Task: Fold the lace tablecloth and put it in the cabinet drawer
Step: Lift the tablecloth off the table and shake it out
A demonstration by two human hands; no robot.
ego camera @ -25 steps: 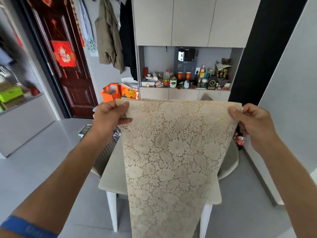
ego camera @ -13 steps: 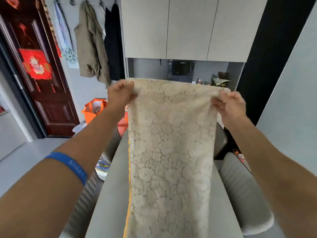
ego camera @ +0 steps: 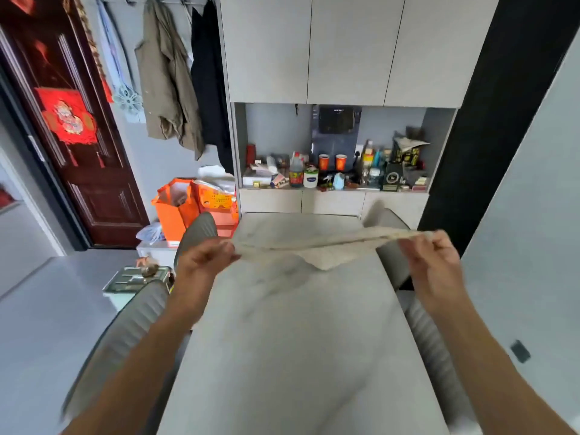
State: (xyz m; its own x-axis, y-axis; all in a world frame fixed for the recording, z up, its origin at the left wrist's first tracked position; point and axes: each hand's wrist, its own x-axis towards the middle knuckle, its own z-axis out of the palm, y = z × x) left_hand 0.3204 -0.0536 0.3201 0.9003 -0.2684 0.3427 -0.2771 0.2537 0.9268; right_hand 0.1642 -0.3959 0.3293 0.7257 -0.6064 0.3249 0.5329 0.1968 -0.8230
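Motion blur hides the pattern of the cream lace tablecloth (ego camera: 326, 246), stretched edge-on with its long axis running left to right above the pale grey marble-look table (ego camera: 298, 340), left hand (ego camera: 204, 262) and right hand (ego camera: 433, 262) each pinching an end.

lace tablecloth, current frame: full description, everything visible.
The lace tablecloth is cream or beige and motion-blurred, so its pattern barely reads. It appears folded into a narrow band, stretched almost edge-on between the left hand and the right hand, each gripping one end. It looks to be in the air above the far part of the pale marble-look table, its right end slightly higher. A fold or corner sags below the middle. Contact with the table cannot be told.
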